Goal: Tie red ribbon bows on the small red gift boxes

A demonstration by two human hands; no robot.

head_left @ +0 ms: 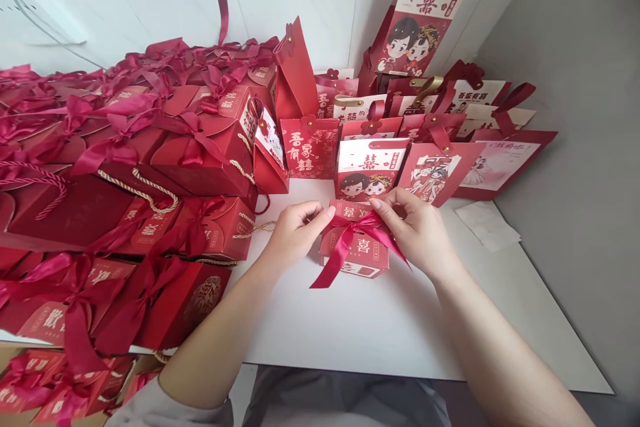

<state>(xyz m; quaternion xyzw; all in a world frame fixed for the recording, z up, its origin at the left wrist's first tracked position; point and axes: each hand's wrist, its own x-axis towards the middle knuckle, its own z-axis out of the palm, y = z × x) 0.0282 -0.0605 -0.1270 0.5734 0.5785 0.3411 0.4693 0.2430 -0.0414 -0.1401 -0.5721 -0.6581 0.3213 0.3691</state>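
A small red gift box [361,255] stands on the white table [380,327] right in front of me. A red satin ribbon [345,240] crosses its top, and one tail hangs down the box's front left. My left hand [295,230] pinches the ribbon at the box's top left. My right hand [417,230] pinches it at the top right. Both hands are closed on the ribbon, fingertips almost meeting over the lid.
A big heap of ribbon-tied red boxes and rope-handled bags [125,167] fills the left side. Red paper bags with cartoon couples [370,170] stand behind the box, against the wall. A folded white paper [487,223] lies at the right.
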